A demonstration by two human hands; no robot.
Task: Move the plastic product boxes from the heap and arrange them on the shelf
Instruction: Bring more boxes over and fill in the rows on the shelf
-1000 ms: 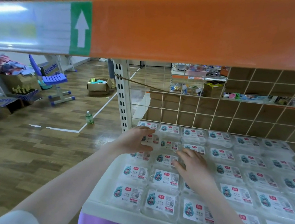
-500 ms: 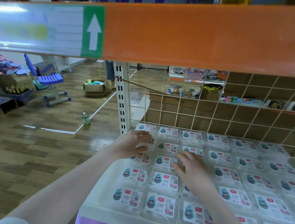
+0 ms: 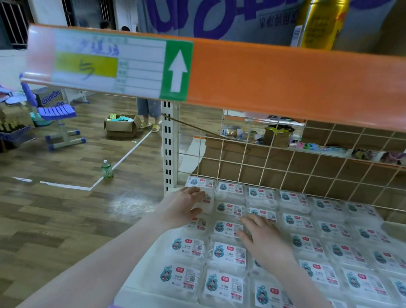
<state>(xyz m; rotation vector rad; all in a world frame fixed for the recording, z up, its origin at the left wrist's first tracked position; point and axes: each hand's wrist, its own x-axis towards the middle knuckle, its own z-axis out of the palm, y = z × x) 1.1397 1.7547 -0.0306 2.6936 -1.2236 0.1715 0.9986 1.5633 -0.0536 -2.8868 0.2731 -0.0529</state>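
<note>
both hands lie released, fingers flat: the left hand rests on the clear plastic boxes at 10 o'clock of the shelf, the right hand presses boxes near the middle. the boxes sit in neat touching rows under the orange beam, reaching back to the wire grid. i judge a sideways push too hard could slide the left column off the open edge beside the upright post. since a second ago the hands have barely shifted; the view has tilted upward.
</note>
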